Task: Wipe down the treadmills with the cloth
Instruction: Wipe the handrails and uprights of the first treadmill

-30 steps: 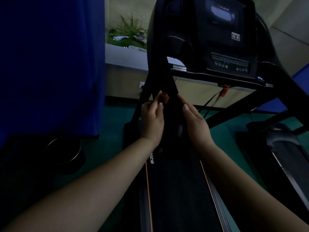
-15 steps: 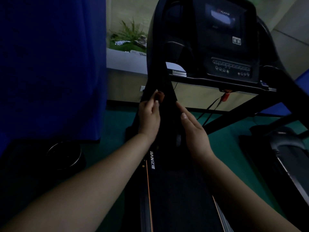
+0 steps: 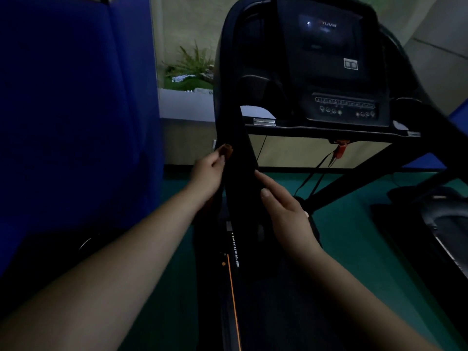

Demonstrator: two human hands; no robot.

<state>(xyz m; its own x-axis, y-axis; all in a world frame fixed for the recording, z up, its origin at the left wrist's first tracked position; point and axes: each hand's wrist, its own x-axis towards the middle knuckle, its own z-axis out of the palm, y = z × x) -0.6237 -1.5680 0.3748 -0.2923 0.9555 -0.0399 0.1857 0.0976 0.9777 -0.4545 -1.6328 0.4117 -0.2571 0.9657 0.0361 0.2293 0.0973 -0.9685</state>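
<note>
A black treadmill stands in front of me, with its console (image 3: 329, 72) up top and its belt (image 3: 278, 300) below. My left hand (image 3: 209, 171) pinches a small reddish-brown cloth (image 3: 226, 150) against the left side of the treadmill's left upright post (image 3: 238, 148). My right hand (image 3: 283, 209) lies on the post's right side with its fingers straight, touching it. Most of the cloth is hidden behind my fingers and the post.
A tall blue panel (image 3: 76, 110) stands close on the left, with a round dark container (image 3: 93, 244) on the floor beside it. A red safety key (image 3: 339, 150) hangs under the console. A second treadmill (image 3: 443, 224) is on the right, over green floor (image 3: 354, 236).
Both hands have crept a little higher along the upright post, the left still pinching the cloth. My view has shifted slightly to the right.
</note>
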